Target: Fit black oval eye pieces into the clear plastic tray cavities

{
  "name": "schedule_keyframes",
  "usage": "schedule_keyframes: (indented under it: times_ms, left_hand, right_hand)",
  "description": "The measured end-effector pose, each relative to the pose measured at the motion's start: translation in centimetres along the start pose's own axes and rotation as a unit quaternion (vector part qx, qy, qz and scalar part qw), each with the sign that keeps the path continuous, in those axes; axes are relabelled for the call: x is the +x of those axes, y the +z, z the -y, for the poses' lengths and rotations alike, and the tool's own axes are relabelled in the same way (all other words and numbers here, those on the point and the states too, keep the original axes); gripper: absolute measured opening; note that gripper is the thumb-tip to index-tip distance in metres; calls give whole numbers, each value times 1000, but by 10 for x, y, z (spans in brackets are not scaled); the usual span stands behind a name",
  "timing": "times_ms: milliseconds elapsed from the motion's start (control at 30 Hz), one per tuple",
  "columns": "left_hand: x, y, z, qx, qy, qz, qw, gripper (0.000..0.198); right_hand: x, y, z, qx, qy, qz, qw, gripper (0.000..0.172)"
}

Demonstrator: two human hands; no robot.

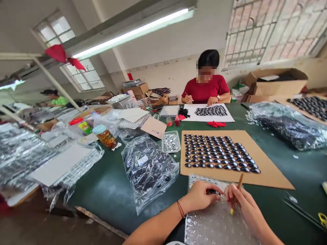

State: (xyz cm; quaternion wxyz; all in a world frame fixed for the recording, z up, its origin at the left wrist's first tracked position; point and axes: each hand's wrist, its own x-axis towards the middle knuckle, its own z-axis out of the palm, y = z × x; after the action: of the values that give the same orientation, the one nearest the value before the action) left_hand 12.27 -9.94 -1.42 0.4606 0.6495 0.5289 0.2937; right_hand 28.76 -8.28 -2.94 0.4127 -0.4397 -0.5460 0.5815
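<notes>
My left hand [201, 195] pinches a small black oval bead [216, 192] over a clear blister tray [217, 224] at the table's near edge. Beside it, my right hand [242, 204] is closed round a thin wooden stick [240, 182] whose yellow tip touches the tray. Just beyond lies a brown cardboard sheet [270, 170] carrying rows of several shiny black oval beads [219, 153].
A plastic bag of black pieces [148, 170] lies left of the tray, with a small clear box of silver pieces [171, 142] behind it. Across the green table [107, 183] a person in a red shirt [205, 90] works over a white sheet [230, 117]. Another bag [288, 126] and boxes stand right.
</notes>
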Motion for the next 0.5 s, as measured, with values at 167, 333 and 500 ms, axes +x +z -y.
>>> schedule_keyframes:
  times_ms: [167, 333, 500]
  left_hand:
    - [-2, 0, 5, -58, 11, -49, 997, 38]
    - [-1, 3, 6, -59, 25, -52, 997, 37]
    - [-22, -18, -14, 58, 27, -51, 997, 52]
  right_hand:
    - [4, 0, -5, -190, -52, 14, 980, 35]
    - [9, 0, 3, -198, -28, 85, 976, 36]
    - [15, -2, -1, -141, -4, 43, 989, 38]
